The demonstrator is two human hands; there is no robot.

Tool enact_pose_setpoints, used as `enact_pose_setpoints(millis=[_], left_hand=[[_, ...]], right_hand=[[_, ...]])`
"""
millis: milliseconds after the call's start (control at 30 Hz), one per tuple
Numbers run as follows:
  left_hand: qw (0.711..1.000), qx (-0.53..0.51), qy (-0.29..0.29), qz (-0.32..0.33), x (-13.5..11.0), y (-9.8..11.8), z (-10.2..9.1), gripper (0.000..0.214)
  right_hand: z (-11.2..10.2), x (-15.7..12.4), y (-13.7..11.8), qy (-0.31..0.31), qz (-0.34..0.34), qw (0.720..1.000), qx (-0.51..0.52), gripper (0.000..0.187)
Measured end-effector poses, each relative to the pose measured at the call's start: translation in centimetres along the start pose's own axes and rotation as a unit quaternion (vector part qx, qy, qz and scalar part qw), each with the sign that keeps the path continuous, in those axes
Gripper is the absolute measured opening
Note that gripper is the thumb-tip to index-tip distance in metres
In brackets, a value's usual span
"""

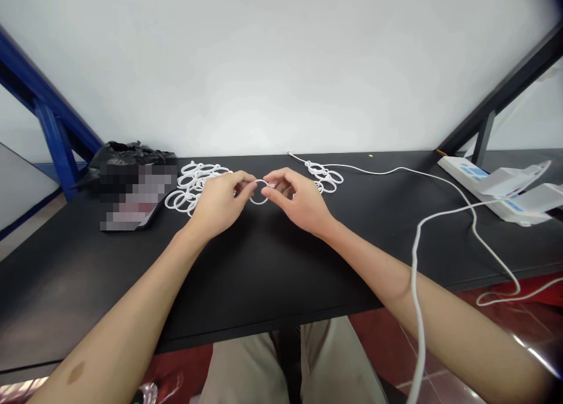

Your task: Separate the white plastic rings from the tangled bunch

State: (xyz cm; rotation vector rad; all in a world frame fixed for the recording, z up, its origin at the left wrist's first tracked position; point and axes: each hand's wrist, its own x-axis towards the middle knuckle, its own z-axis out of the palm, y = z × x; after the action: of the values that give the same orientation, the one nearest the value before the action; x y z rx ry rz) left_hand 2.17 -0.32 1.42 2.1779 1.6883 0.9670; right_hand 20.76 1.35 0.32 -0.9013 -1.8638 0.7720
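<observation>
Between my two hands is a thin white ring (258, 203), held a little above the black table. My left hand (222, 202) is closed, thumb and fingertips pinching the ring's left side. On the opposite side my right hand (301, 202) pinches the ring near a small white part, mostly hidden by the fingers. Behind and left of my left hand lies a pile of white rings (180, 200), partly covered by that hand. A smaller group of similar rings (328, 178) lies just beyond my right hand.
A black plastic bag (127, 152) and a pixelated flat object (141, 202) lie at the left. White power strips (470, 175) stand at the right. A white cable (416, 263) loops over my right forearm. A pale wall (281, 70) closes off the table's back, between slanted metal braces.
</observation>
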Motion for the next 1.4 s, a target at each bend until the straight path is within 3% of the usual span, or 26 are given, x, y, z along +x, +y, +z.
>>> enact_pose_setpoints(millis=[167, 500, 967, 1067, 1167, 1267, 1333, 1400], left_hand=[[0.999, -0.020, -0.029, -0.014, 0.0, 0.2, 0.0, 0.027], [0.992, -0.005, -0.075, 0.098, -0.8, 0.4, 0.7, 0.046], [0.993, 0.014, -0.064, 0.098, -0.6, 0.3, 0.9, 0.034], [0.995, 0.031, -0.042, 0.079, -0.4, 0.1, 1.0, 0.037], [0.995, 0.084, 0.013, 0.045, 0.0, -0.8, 0.7, 0.040], [0.983, 0.171, 0.067, -0.011, 0.4, -2.1, 0.0, 0.043], [0.970, 0.223, 0.073, -0.054, 0.5, -2.8, -0.4, 0.047], [0.961, 0.256, 0.070, -0.082, 0.4, -3.2, -0.7, 0.051]], right_hand=[[0.1, -0.2, -0.1, -0.014, -0.037, 0.999, -0.010, 0.014], [-0.8, 0.3, 0.1, 0.002, -0.009, 0.999, -0.034, 0.012], [-0.2, -0.1, 0.1, -0.036, -0.013, 0.998, -0.059, 0.013], [-0.5, 0.1, 0.2, -0.034, 0.013, 0.993, -0.112, 0.024], [-1.3, 0.4, 0.3, -0.010, 0.056, 0.962, -0.266, 0.036], [-2.3, 0.6, 0.5, -0.015, 0.123, 0.897, -0.425, 0.037], [-2.8, 0.6, 0.8, -0.039, 0.152, 0.867, -0.473, 0.036], [-3.0, 0.6, 0.9, -0.064, 0.154, 0.859, -0.485, 0.030]])
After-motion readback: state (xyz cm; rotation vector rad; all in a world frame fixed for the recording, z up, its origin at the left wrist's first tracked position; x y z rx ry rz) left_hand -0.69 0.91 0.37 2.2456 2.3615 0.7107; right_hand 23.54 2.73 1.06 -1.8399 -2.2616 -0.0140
